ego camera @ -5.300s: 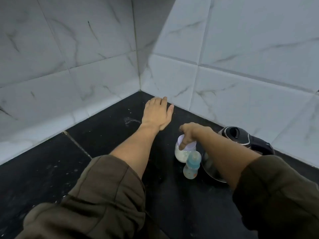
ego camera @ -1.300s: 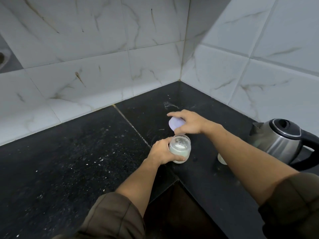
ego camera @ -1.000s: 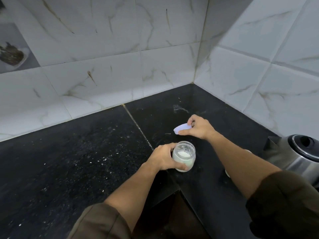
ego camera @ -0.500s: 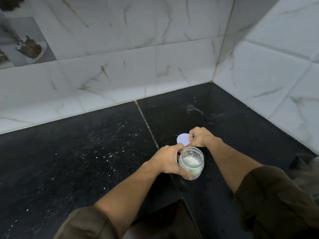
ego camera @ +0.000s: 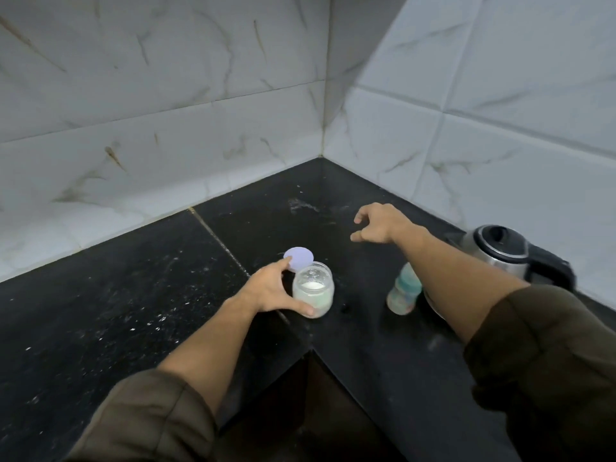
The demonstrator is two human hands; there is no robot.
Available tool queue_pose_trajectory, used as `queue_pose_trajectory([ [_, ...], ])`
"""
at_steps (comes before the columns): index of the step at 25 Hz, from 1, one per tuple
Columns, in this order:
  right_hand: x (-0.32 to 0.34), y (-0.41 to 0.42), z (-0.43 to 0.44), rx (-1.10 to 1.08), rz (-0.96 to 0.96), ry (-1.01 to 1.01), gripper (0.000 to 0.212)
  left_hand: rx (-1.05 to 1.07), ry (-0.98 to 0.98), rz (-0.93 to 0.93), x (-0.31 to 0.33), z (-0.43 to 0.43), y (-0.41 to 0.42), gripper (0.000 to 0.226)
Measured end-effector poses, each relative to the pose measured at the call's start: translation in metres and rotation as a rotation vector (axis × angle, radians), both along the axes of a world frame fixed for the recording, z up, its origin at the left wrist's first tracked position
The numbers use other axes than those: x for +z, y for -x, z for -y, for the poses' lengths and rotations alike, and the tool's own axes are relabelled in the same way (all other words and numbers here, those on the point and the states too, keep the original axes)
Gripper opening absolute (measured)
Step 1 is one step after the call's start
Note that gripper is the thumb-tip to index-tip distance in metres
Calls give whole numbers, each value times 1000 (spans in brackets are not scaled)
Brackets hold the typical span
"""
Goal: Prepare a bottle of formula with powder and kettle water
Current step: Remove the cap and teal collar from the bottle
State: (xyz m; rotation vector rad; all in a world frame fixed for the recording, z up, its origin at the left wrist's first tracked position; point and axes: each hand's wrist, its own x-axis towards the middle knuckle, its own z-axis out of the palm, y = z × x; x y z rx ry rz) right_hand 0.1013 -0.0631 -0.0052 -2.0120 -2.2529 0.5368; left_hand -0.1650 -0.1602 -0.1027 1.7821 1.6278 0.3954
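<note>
Powder jar [ego camera: 313, 291]: lidless and upright on the bench [ego camera: 133, 295], mid-frame, close to the inner front corner. White powder sat low inside. Mouth was open, so likely ready for scooping or tipping.
Left hand [ego camera: 273, 290]: wrapped round the jar from 9 o'clock, thumb across the near side, fingers [ego camera: 286, 261] round the back. Judged a steadying hold, to stop the jar sliding or tipping so near the edge.
Lid [ego camera: 299, 258]: lilac disc, flat on the bench at 11 o'clock of the jar, just behind it. Could not tell if it touched the jar. Set close, probably for quick re-capping.
Right hand [ego camera: 380, 225]: at 1 o'clock of the jar, above the bench, fingers loosely curled with nothing in them. Looked free for the bottle or kettle.
Bottle [ego camera: 405, 293]: upright at 3 o'clock of the jar, near but apart. Upper part was hidden by the right forearm. Blurred, so cap on or off was unclear.
Kettle [ego camera: 506, 253]: steel with black lid and handle, at 2 o'clock beyond the bottle, by the right tiled wall [ego camera: 500, 111]. It sat on the right-hand side, handy for pouring.
Stage: early. No powder or water could be made out in the bottle.
Risk: jar was near the bench edge, so a slack hold could spill powder.
</note>
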Motion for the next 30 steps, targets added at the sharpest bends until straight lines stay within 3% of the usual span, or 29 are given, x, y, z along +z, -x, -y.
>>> queue_pose_trajectory([
  [4,13,-45,45,-123,81,9,45,-53,-116,-4,34,-2,0,171],
  [10,-7,-64,84,-166,216,70,65,-152,-316,39,78,3,-72,157],
  [13,-23,-68,88,-130,252,68,63,-180,-332,66,62,9,-121,143],
  [19,-21,-79,92,-85,218,-4,53,-168,-189,51,29,15,-173,112],
  [24,16,-87,98,-117,-36,30,30,-110,-185,148,24,17,-185,80],
  [30,36,-90,113,-156,-157,44,25,-140,-200,353,31,31,-193,54],
])
